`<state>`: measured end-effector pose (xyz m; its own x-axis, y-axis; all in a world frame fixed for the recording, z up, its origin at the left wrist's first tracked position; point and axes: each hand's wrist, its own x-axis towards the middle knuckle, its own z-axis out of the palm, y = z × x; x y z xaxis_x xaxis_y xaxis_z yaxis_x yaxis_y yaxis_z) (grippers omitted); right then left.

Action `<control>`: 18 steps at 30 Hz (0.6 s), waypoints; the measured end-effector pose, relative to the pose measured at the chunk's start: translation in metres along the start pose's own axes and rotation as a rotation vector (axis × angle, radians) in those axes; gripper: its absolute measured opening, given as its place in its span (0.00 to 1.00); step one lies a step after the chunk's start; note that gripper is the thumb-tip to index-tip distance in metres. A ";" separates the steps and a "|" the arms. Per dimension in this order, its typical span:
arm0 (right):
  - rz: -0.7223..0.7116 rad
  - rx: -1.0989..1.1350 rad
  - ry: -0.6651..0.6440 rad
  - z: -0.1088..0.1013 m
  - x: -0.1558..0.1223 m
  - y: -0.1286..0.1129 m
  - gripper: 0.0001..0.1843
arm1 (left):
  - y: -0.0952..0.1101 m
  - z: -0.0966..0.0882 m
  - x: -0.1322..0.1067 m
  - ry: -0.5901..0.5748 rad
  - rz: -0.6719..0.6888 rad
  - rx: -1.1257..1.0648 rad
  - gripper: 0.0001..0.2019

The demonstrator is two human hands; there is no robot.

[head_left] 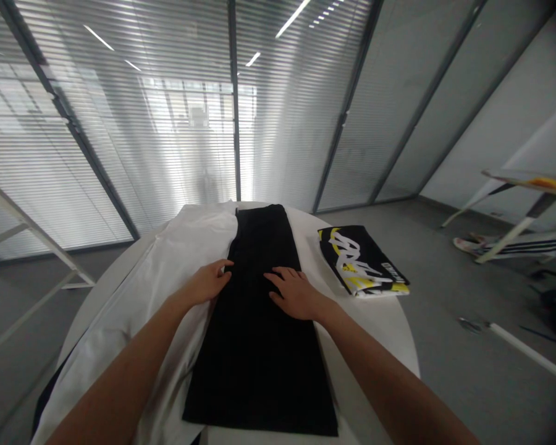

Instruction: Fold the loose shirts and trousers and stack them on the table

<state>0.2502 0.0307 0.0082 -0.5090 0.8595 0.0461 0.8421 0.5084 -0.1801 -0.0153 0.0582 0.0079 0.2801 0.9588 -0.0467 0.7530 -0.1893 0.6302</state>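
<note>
A long black garment (254, 364), possibly folded trousers, lies flat lengthwise on a round white table (370, 334). My right hand (294, 293) rests palm down on its upper middle, fingers spread. My left hand (207, 282) lies on the white cloth garment (136, 321), with its fingertips at the black garment's left edge. That white garment spreads along the left side, and its right part seems to pass under the black one. To the right, a folded black, yellow and white printed item (362, 262) lies on the table, apart from both hands.
Glass partitions with slatted blinds (143, 111) stand behind the table. A white frame (28, 235) stands at left on the grey floor. At right stand a white-legged stand (523, 210), a black-and-white striped cloth (528, 245) and a white rod (528, 352).
</note>
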 end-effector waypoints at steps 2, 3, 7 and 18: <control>-0.004 -0.013 -0.026 0.001 -0.001 0.000 0.28 | -0.001 0.005 0.003 0.098 0.041 0.108 0.25; -0.006 -0.014 -0.034 0.000 -0.002 0.000 0.28 | -0.002 0.007 0.003 0.108 0.055 0.142 0.27; 0.008 -0.018 -0.046 -0.008 -0.004 0.000 0.28 | 0.000 0.006 -0.001 0.010 0.097 0.190 0.27; 0.071 0.014 0.006 -0.022 0.000 0.002 0.16 | 0.019 0.010 -0.004 -0.007 0.141 0.084 0.18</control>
<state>0.2556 0.0333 0.0298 -0.4472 0.8936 0.0389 0.8734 0.4456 -0.1965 0.0040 0.0483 0.0124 0.3906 0.9200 0.0327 0.7530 -0.3397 0.5636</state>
